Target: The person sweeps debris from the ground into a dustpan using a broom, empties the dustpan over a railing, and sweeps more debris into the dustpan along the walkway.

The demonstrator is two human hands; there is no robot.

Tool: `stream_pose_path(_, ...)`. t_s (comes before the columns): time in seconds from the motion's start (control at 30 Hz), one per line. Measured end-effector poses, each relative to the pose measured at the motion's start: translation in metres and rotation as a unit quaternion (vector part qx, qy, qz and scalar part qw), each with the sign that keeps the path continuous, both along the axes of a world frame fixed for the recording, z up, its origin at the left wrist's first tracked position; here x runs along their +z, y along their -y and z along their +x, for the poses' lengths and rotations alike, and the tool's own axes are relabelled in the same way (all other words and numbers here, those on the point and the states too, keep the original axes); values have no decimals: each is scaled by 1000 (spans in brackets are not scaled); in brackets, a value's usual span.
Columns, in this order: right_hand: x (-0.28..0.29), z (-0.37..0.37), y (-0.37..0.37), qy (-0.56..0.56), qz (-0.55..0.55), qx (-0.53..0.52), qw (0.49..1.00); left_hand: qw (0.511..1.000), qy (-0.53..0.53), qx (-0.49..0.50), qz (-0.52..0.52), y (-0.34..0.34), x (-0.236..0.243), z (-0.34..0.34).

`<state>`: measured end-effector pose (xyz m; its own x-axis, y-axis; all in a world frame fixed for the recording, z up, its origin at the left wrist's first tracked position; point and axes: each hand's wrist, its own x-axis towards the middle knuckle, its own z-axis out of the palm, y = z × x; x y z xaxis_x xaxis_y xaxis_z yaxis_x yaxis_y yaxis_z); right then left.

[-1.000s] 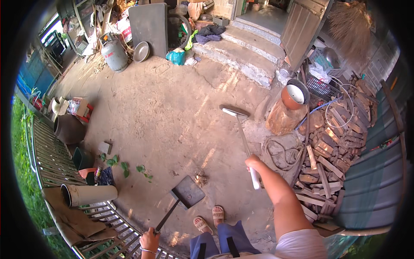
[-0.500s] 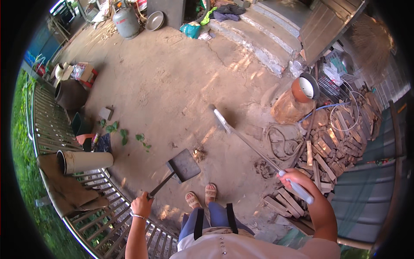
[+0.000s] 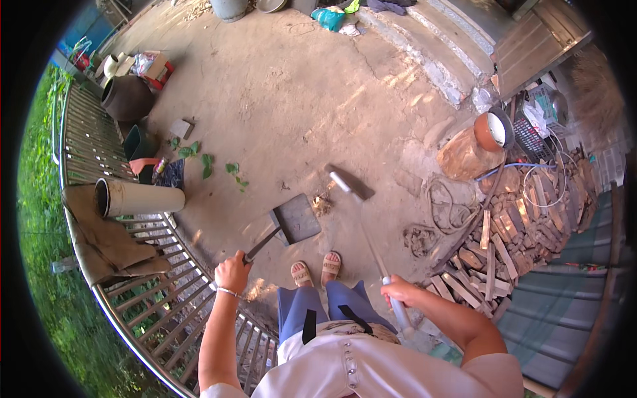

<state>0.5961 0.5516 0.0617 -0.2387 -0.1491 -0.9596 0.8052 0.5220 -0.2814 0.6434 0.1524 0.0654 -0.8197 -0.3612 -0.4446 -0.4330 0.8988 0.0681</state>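
Observation:
My left hand (image 3: pixel 232 270) is closed round the end of a dark handle. It belongs to a dustpan (image 3: pixel 297 220), whose square dark pan lies on the concrete floor ahead of my feet. My right hand (image 3: pixel 398 292) grips the pale handle of a long broom; the broom's head (image 3: pixel 348 183), white on top with dark bristles, is a little beyond the pan and to its right. Between the pan and the broom head sits a small pile of brownish debris (image 3: pixel 323 204). The broom's shaft is blurred.
At right lie stacked firewood (image 3: pixel 511 245), a coiled hose (image 3: pixel 448 205) and a wood stump (image 3: pixel 464 156) bearing a bowl. A metal railing (image 3: pixel 189 262) runs along the left, beside a white pipe (image 3: pixel 142 199), pots and leafy sprigs (image 3: pixel 207 166). Concrete steps (image 3: pixel 431 50) rise at far right.
My right hand has swung left and inward, bringing the broom head nearer the debris and the dustpan. The view has tilted down and shifted; the left hand still holds the dustpan.

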Motion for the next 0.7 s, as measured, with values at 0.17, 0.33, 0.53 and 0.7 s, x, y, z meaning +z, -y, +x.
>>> stream_pose_path(0.17, 33, 24, 7, 95, -133, -109, 981, 1000, -19, -2, 10, 8, -1, -5)
stream_pose_path(0.33, 77, 12, 5, 172, -173, -156, 957, 999, -28, -7, 20, 10, -3, 5)
stream_pose_path(0.53, 97, -10, 27, -29, -84, 46, 995, 998, -50, 34, 28, 4, -2, 44)
stream_pose_path(0.7, 54, -55, 71, -201, 82, 266, 939, 993, -49, 106, 31, -6, -3, 74)
